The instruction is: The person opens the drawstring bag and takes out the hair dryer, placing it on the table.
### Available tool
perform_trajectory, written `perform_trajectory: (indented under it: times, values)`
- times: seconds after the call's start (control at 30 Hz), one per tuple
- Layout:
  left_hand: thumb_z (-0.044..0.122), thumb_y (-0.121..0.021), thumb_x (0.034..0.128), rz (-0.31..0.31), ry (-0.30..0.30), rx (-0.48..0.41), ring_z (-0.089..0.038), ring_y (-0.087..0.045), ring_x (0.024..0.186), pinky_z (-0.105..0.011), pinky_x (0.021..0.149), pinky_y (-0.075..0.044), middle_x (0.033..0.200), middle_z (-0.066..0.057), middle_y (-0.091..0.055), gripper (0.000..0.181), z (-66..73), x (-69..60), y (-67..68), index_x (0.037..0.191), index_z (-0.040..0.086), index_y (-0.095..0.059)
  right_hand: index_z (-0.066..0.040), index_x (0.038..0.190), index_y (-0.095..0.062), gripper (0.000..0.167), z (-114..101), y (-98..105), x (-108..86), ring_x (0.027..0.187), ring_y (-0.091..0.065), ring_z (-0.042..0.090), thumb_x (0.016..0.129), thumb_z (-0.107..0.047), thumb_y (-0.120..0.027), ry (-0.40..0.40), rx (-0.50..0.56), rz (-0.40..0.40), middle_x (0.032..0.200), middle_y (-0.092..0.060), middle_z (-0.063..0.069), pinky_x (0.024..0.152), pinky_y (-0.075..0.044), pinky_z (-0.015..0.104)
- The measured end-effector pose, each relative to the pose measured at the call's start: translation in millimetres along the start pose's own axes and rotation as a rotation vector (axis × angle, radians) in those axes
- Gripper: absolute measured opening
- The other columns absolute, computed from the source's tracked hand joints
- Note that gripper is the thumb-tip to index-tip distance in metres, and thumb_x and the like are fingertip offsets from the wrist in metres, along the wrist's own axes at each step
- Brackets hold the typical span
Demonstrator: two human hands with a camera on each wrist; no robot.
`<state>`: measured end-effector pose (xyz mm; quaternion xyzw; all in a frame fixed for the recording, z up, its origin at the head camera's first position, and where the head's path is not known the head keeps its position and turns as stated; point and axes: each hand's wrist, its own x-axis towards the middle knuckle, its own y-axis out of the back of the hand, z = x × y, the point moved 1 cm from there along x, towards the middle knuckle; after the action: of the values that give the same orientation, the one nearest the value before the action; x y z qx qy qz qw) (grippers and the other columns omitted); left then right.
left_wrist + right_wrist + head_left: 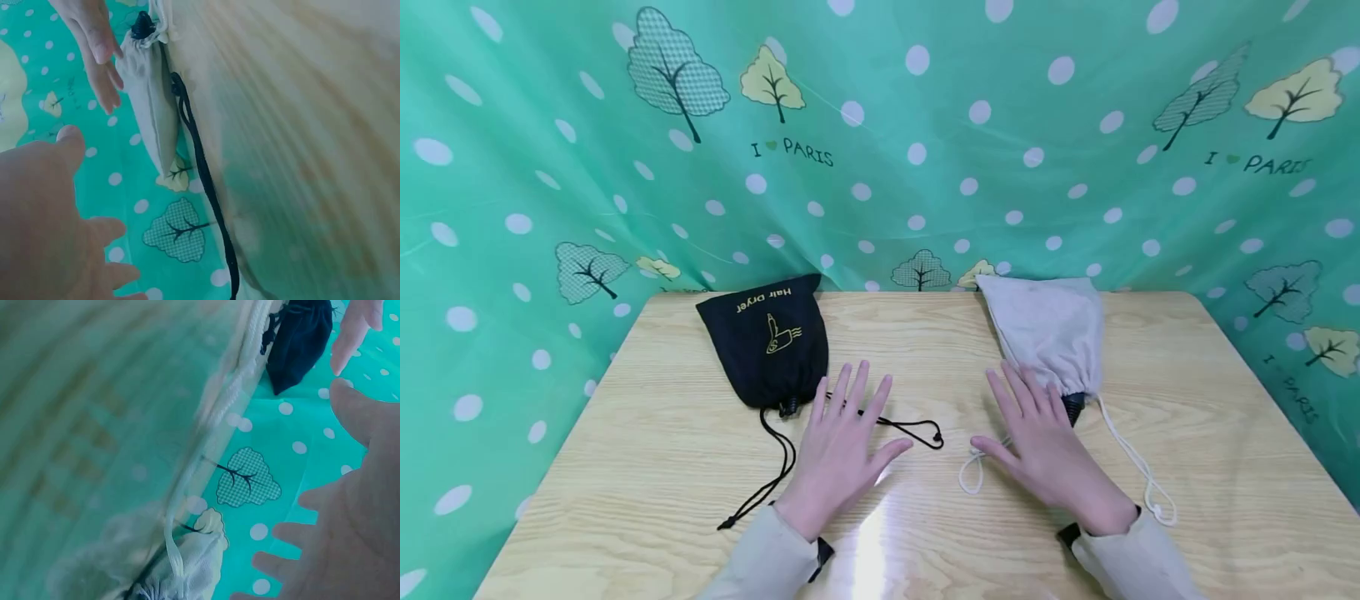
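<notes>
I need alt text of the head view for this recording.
A person's left hand and right hand hover, open, above a wooden table. Beyond them lie a black "Hair Dryer" bag, left, and a pale bag, right, before green dotted fabric.

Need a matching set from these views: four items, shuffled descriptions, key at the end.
Column one
1. Black bag
2. Pale grey bag
3. Left hand
4. Green dotted cloth

Column two
A. Empty, fingers spread
B. Hanging behind the table
C. Bears yellow "Hair Dryer" lettering
D. Lies on the table's right half

Pairs: 1-C, 2-D, 3-A, 4-B
</notes>
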<state>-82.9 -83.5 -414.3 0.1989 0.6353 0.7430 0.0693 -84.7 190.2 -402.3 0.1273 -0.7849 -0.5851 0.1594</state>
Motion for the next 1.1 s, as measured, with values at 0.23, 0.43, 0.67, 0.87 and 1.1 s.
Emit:
perform_trajectory:
  times: [0.23, 0.43, 0.67, 0.87, 1.1]
  values:
    - [0.063, -0.039, 0.0991, -0.009, -0.014, -0.066, -0.028, -0.012, 0.153, -0.052, 0.123, -0.013, 0.165, -0.009, -0.018, 0.071, 7.0, 7.2, 1.8, 0.158, 0.025, -0.025, -0.007, 0.158, -0.013, 0.082, 3.7, 5.1, 4.0, 0.147, -0.014, 0.048, 0.099, -0.042, -0.057, 0.011, 0.001, 0.033, 0.162, -0.016, 0.024, 0.112, -0.017, 0.07]
    - [0.061, -0.04, 0.0996, -0.02, -0.009, -0.116, -0.031, -0.02, 0.151, -0.049, 0.123, -0.016, 0.163, -0.012, -0.025, 0.07, 15.6, 15.1, 2.8, 0.157, 0.023, -0.029, -0.004, 0.157, -0.016, 0.079, 10.0, 10.7, 3.9, 0.144, -0.018, 0.051, 0.1, -0.042, -0.056, 0.008, 0.017, 0.052, 0.161, -0.017, 0.025, 0.112, -0.019, 0.068]
    - [0.059, -0.038, 0.1012, 0.025, -0.029, -0.115, -0.031, -0.038, 0.142, -0.046, 0.118, -0.029, 0.153, -0.014, -0.042, 0.067, 25.4, 23.0, 2.3, 0.152, 0.015, -0.038, -0.004, 0.156, -0.019, 0.078, 16.1, 16.1, 3.3, 0.139, -0.028, 0.052, 0.099, -0.039, -0.059, 0.017, 0.069, 0.094, 0.156, -0.024, 0.029, 0.11, -0.024, 0.069]
    - [0.057, -0.036, 0.1028, 0.064, -0.059, -0.118, -0.028, -0.045, 0.136, -0.043, 0.114, -0.035, 0.146, -0.013, -0.048, 0.065, 32.9, 27.9, -0.3, 0.147, 0.01, -0.043, -0.007, 0.158, -0.016, 0.08, 19.7, 23.0, 2.5, 0.14, -0.027, 0.053, 0.099, -0.042, -0.058, -0.033, 0.112, 0.072, 0.158, -0.021, 0.029, 0.109, -0.025, 0.07]
    - [0.053, -0.039, 0.1036, 0.09, -0.11, -0.146, -0.028, -0.049, 0.133, -0.043, 0.112, -0.039, 0.142, -0.012, -0.053, 0.06, 39.6, 31.8, -2.3, 0.143, 0.008, -0.047, -0.006, 0.158, -0.014, 0.08, 25.5, 29.9, 1.7, 0.14, -0.026, 0.053, 0.1, -0.043, -0.055, -0.045, 0.12, 0.052, 0.158, -0.02, 0.03, 0.106, -0.028, 0.073]
